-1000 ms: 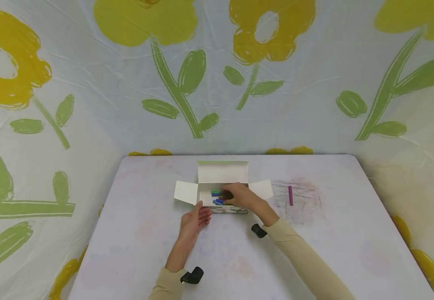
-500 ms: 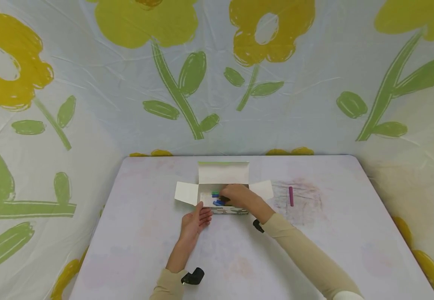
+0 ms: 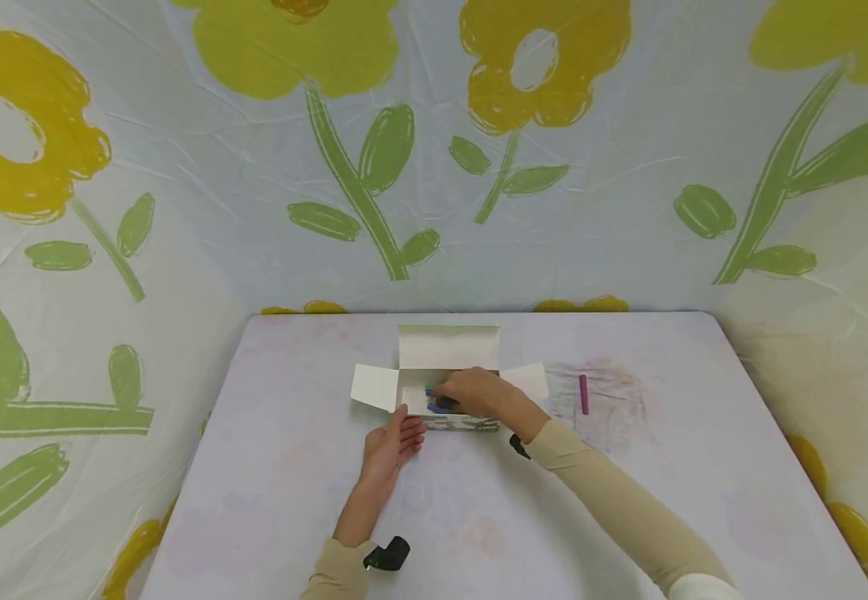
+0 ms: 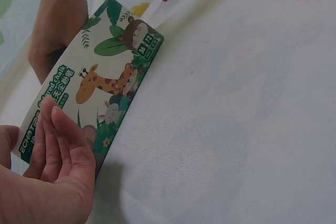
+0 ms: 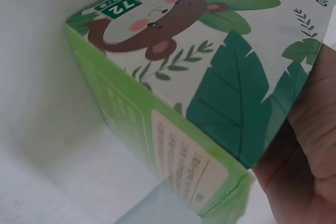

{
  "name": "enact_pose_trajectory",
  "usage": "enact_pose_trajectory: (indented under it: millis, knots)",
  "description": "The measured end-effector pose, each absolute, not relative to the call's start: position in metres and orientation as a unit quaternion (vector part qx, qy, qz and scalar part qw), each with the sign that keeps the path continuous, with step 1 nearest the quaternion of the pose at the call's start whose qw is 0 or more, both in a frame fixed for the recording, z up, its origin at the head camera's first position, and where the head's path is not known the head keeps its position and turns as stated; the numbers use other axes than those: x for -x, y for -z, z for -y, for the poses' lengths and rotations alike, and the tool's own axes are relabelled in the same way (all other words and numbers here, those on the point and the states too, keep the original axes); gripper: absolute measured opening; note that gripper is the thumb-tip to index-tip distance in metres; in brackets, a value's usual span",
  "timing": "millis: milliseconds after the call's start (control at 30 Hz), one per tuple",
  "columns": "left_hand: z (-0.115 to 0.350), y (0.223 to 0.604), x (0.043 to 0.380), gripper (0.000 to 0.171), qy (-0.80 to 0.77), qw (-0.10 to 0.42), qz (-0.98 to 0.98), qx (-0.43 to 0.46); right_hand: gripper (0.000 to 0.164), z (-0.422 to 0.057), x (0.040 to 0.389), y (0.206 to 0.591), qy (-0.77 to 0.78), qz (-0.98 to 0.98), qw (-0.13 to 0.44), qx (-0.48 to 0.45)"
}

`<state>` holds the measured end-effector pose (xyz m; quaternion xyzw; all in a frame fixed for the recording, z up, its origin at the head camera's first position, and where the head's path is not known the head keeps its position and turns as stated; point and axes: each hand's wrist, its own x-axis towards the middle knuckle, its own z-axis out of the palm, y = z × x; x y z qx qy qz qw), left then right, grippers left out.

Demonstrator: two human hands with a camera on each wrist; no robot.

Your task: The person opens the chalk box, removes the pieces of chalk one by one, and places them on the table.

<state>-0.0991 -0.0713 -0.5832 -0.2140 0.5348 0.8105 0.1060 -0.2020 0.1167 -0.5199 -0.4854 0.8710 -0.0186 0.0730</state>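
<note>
An open cardboard box of colored chalk, printed with animals, lies near the middle of the table. Its lid and side flaps are spread. Inside show several blue chalk sticks and a bit of green. My left hand holds the box's front left corner, thumb at the rim and fingers along the printed front. My right hand reaches down into the box from the right, over the chalk. In the right wrist view the box wall hides its fingertips, so I cannot tell whether they grip a stick.
A purple chalk stick lies on the table right of the box, on a patch of dark smudges. The white table is bounded at the back by a flower-patterned curtain.
My right hand has shifted slightly left and deeper in the box, covering more of the blue and green chalk. My left hand stays at the corner.
</note>
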Motion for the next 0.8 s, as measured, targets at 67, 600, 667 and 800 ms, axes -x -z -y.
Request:
enact_pose_trajectory:
  millis: [67,600,667,800]
  knots:
    - [0.0713,0.5835,0.0996,0.056,-0.81,0.106,-0.534,0.215,0.009,-0.1166,0.2025,0.5212,0.015,-0.869,0.068,0.491]
    - [0.0698,0.5806,0.0991,0.047,-0.819,0.096,-0.519,0.223,0.006,-0.1212,0.2069,0.523,0.056,-0.874,0.083,0.475]
    - [0.0697,0.5795,0.0985,0.048,-0.819,0.094,-0.52,0.223,0.005,-0.1225,0.2073,0.5238,0.054,-0.874,0.083,0.476]
    - [0.0694,0.5779,0.0984,0.05,-0.818,0.099,-0.521,0.224,0.007,-0.1253,0.2076,0.5256,0.055,-0.873,0.078,0.479]
